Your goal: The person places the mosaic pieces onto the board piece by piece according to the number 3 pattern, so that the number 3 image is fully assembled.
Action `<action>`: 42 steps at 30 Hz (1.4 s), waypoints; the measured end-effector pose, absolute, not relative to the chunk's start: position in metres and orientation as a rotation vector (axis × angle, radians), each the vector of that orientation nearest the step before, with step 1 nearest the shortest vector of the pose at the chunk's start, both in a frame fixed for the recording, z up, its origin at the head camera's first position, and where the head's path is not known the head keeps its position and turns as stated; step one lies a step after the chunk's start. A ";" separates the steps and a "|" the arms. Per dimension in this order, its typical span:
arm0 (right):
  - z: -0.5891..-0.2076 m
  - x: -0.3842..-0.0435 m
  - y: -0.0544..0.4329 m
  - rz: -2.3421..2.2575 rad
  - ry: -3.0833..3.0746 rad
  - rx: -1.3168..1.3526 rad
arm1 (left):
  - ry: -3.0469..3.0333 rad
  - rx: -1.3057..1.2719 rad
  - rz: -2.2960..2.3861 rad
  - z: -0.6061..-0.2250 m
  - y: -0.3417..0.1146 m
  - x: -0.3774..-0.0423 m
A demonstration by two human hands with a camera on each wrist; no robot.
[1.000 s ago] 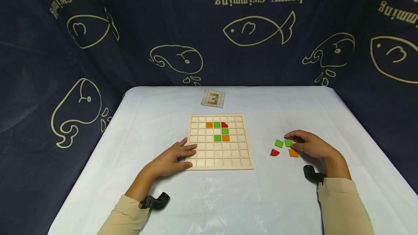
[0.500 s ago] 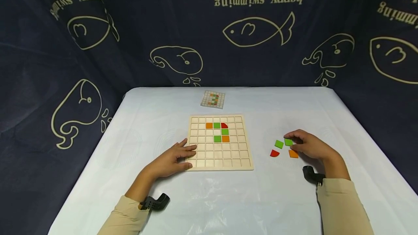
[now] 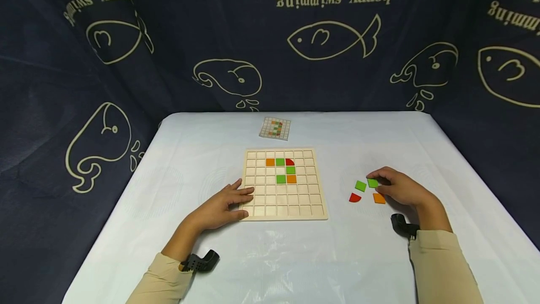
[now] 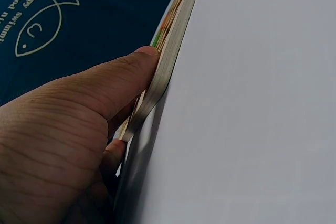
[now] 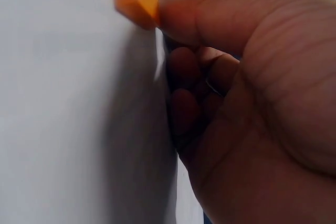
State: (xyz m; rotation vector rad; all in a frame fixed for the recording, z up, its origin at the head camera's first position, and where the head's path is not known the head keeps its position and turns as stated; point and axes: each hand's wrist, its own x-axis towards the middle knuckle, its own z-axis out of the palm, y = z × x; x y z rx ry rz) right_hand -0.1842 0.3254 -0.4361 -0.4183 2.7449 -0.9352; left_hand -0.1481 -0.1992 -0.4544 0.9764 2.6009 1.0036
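A wooden grid board (image 3: pixel 310 196) lies mid-table, with orange, green and red tiles set in several of its squares. My left hand (image 3: pixel 221 207) rests on the board's left edge, fingers spread and nearly straight; the left wrist view shows the thumb (image 4: pixel 131 72) against that edge. To the right of the board, my right hand (image 3: pixel 402 188) pinches a green square tile (image 3: pixel 372 183) between thumb and index finger, low over the table. Near it lie another green tile (image 3: pixel 360 186), a red quarter-round tile (image 3: pixel 355 198) and an orange tile (image 3: pixel 379 198).
A small pattern card (image 3: pixel 275 128) with a coloured grid lies behind the board. The white-covered table (image 3: pixel 291 262) ends at a dark blue curtain (image 3: pixel 236 22) printed with fish. Black wrist devices sit on both forearms, such as the left one (image 3: pixel 202 261).
The green tile at my right fingers has shifted very slightly away from me. The right hand has barely moved, and the left hand stays in place on the board.
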 end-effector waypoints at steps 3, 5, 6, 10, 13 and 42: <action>-0.437 -0.184 0.326 -0.934 2.740 -0.418 | 2.601 0.977 0.999 -0.454 -0.199 -0.148; -0.438 -0.185 0.327 -0.932 2.740 -0.420 | 2.604 0.975 0.996 -0.454 -0.199 -0.148; -0.438 -0.185 0.327 -0.935 2.739 -0.419 | 2.607 0.972 0.994 -0.454 -0.199 -0.148; -0.436 -0.185 0.327 -0.953 2.725 -0.392 | 2.606 0.961 0.997 -0.453 -0.199 -0.148; -0.434 -0.184 0.326 -0.988 2.701 -0.356 | 2.598 0.951 1.002 -0.453 -0.199 -0.147; -0.423 -0.192 0.317 -1.038 2.712 -0.435 | 2.601 0.932 0.994 -0.452 -0.197 -0.148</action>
